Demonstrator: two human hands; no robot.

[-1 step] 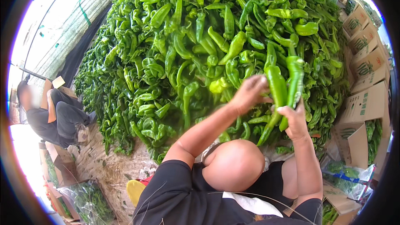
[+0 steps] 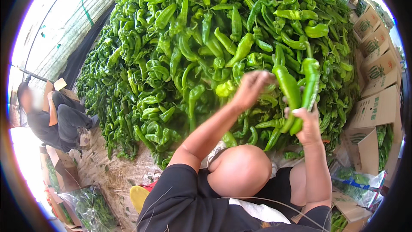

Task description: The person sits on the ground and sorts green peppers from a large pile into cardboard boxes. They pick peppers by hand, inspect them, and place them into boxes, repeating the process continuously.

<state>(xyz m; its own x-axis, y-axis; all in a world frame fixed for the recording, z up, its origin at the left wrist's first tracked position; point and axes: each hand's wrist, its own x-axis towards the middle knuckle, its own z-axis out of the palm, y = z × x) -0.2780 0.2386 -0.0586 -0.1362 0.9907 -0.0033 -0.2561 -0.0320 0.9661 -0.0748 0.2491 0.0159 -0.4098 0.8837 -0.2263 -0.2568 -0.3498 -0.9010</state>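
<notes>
In my right hand (image 2: 307,125) are long green peppers (image 2: 288,87), at least two side by side, standing roughly upright with their lower ends in my fingers. The other held pepper (image 2: 310,79) rises on the right, pale along one side. My left hand (image 2: 254,87) is just left of them, over the heap; motion smears its fingers, so I cannot tell whether it grips anything. Beyond both hands a large heap of loose green peppers (image 2: 171,60) fills the middle. A yellowish-green pepper (image 2: 225,88) lies on the heap beside my left hand.
Cardboard boxes (image 2: 373,107) line the right side, one holding peppers. Bagged peppers (image 2: 92,208) stand at lower left beside more boxes (image 2: 62,167). Another person (image 2: 53,118) sits left of the heap. My bent knee (image 2: 240,169) is below my hands, near a yellow object (image 2: 139,198).
My right hand and its peppers have shifted slightly right. My left hand has moved a little up and stands farther from the right hand.
</notes>
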